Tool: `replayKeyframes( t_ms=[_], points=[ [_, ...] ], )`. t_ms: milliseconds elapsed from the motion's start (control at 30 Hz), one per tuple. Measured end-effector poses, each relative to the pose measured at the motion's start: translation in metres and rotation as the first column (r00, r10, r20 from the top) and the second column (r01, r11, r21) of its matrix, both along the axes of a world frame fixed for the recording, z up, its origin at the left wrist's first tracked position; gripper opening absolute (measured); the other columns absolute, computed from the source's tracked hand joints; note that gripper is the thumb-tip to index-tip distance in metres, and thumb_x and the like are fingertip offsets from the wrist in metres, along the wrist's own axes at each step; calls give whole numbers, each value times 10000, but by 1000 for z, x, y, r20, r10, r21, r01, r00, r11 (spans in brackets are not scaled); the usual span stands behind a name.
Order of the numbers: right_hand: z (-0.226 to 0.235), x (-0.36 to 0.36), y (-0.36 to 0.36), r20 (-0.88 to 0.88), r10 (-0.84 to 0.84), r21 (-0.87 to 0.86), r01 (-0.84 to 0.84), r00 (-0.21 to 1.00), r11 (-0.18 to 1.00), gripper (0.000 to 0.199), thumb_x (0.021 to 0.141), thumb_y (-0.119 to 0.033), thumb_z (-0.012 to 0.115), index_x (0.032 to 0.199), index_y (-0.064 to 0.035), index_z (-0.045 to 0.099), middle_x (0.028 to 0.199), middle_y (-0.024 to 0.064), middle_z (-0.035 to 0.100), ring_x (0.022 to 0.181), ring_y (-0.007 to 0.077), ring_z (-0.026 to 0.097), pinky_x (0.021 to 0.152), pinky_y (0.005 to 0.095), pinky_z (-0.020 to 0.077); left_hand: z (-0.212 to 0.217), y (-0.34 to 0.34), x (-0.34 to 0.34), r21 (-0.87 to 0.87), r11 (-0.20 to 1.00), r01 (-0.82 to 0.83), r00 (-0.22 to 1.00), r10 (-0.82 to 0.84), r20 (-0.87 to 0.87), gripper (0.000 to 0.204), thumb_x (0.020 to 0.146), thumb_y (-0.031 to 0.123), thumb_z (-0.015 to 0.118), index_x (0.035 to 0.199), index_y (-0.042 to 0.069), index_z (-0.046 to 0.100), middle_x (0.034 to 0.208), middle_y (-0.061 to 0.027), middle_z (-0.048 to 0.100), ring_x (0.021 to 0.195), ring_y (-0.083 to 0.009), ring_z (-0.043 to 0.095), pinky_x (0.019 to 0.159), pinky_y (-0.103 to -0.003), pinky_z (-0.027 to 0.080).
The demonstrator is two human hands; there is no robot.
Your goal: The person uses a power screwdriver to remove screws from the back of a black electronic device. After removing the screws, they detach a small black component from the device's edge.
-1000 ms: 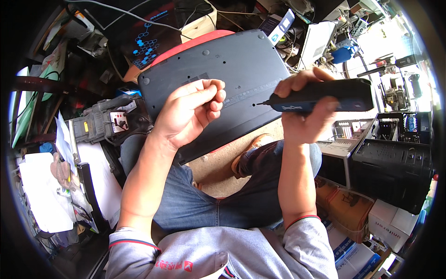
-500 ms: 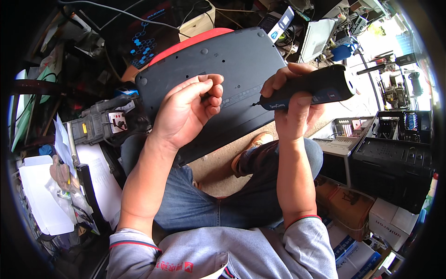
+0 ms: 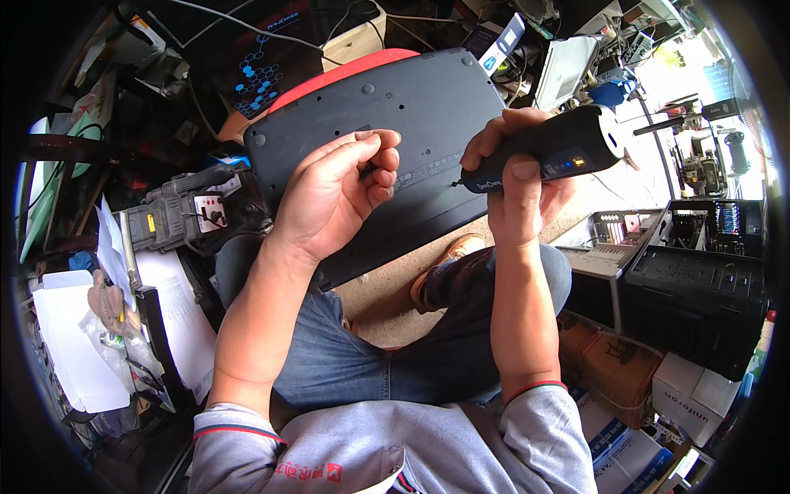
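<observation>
A dark grey laptop (image 3: 428,107) lies bottom side up across my lap, its underside with screw holes facing me. My right hand (image 3: 514,185) grips a black electric screwdriver (image 3: 551,148); its thin bit points left and meets the laptop's underside near the right edge. My left hand (image 3: 337,193) rests over the middle of the laptop's underside with the fingers curled in, thumb and fingertips pinched together. Whether something small sits between them is hidden.
A red stool edge (image 3: 329,74) shows behind the laptop. A grey power tool (image 3: 185,214) and papers (image 3: 177,317) lie at my left. Black computer cases (image 3: 699,280) and cardboard boxes (image 3: 625,370) stand at my right. Cables and boards crowd the far side.
My right hand has brought the screwdriver left and tilted it, so its bit now sits at the laptop's underside. My left hand has stayed curled over the middle.
</observation>
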State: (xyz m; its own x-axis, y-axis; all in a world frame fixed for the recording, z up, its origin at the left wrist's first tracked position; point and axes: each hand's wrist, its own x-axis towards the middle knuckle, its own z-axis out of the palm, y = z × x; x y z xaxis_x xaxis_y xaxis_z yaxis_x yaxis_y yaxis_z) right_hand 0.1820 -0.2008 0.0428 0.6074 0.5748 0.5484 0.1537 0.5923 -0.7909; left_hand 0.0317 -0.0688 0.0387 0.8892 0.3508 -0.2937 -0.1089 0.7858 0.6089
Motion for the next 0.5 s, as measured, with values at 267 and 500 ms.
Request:
replayKeyframes(
  t_ms=[267, 500],
  points=[
    [1, 0, 2, -18, -19, -12, 18, 1000, 1000, 329, 828, -59, 622, 1120, 64, 529, 716, 107, 580, 624, 145, 567, 580, 261, 465, -2, -1, 1, 19, 1000, 11, 1000, -10, -10, 227, 989, 174, 468, 1097, 14, 588, 898, -21, 612, 764, -86, 573, 697, -211, 478],
    [1, 1, -1, 45, -34, -110, 39, 998, 993, 522, 872, -392, 671, 1161, 21, 534, 797, 119, 571, 672, 201, 599, 614, 308, 486, -1, -1, 0, 41, 999, 11, 1000, -10, -15, 225, 990, 174, 469, 1101, 19, 589, 903, -17, 619, 774, -81, 581, 709, -209, 483]
  ],
)
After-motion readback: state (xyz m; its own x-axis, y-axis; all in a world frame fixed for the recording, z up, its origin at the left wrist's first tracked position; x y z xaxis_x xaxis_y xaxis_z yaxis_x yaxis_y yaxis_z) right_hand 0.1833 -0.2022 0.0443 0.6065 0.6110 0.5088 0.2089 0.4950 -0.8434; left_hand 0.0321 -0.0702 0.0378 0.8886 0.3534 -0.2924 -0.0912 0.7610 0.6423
